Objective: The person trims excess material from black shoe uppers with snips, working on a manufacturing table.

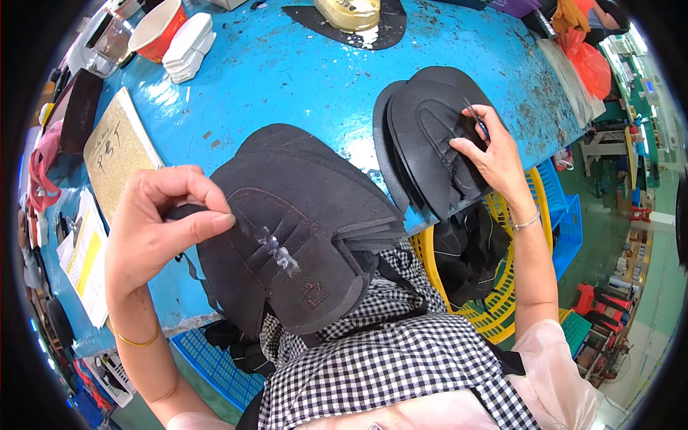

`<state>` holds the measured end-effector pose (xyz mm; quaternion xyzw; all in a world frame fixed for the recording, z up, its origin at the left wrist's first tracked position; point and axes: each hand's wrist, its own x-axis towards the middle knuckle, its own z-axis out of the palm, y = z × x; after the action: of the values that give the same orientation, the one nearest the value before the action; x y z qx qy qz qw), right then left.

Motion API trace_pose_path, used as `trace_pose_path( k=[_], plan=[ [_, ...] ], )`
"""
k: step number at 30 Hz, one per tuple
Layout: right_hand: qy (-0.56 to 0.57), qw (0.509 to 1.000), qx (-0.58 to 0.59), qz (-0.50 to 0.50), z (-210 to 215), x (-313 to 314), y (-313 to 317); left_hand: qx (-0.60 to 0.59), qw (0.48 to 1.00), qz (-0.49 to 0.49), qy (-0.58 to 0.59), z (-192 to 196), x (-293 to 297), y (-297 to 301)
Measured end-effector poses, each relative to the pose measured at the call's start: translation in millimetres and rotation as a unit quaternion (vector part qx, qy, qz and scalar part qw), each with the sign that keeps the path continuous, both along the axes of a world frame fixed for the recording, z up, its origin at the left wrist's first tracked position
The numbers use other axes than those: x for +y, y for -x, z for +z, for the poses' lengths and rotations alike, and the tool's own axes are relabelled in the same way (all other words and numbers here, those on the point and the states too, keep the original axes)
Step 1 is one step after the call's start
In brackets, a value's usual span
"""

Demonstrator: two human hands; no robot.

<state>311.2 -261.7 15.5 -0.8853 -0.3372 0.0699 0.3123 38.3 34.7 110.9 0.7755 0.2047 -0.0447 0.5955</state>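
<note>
My left hand (168,218) pinches the left edge of a black stitched fabric piece (308,244) between thumb and fingers. This curved piece has reddish stitching, folds and a whitish smear in its middle, and lies over a pile of similar black pieces (358,190) at the table's near edge. Farther right, my right hand (491,150) is closed around a slim, dark pointed tool (479,123), whose exact kind I cannot make out. Its thumb rests on the top of a second stack of black curved pieces (423,136), also stitched.
Below the right forearm stands a yellow plastic basket (512,301) holding black pieces, beside a blue crate (566,222). Papers (86,265), a notebook (118,150), a red and white bowl (158,32) and white foam trays (190,50) occupy the left of the blue table (287,79).
</note>
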Motion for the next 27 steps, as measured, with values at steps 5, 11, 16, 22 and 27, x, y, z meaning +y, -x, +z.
trace_pose_path(
  k=[5,11,16,22,27],
  plan=[
    [-0.007,0.997,-0.07,0.011,-2.4,-0.4,-2.2,0.019,0.993,-0.112,-0.029,5.6,3.3,-5.1],
    [-0.042,0.996,-0.074,-0.012,40.8,-1.8,19.0,-0.006,0.97,-0.243,0.004,-16.9,-7.0,-9.8],
    [-0.123,0.969,0.198,0.076,61.8,25.8,54.9,-0.017,0.972,-0.227,-0.064,-27.3,-17.9,-14.9],
    [-0.082,0.925,0.219,0.3,81.9,66.3,88.9,-0.011,0.969,-0.232,-0.082,-28.8,-17.1,-14.7],
    [0.024,0.857,0.082,0.509,79.0,100.4,96.4,-0.007,0.967,-0.238,-0.092,-30.8,-16.7,-16.7]
  ],
)
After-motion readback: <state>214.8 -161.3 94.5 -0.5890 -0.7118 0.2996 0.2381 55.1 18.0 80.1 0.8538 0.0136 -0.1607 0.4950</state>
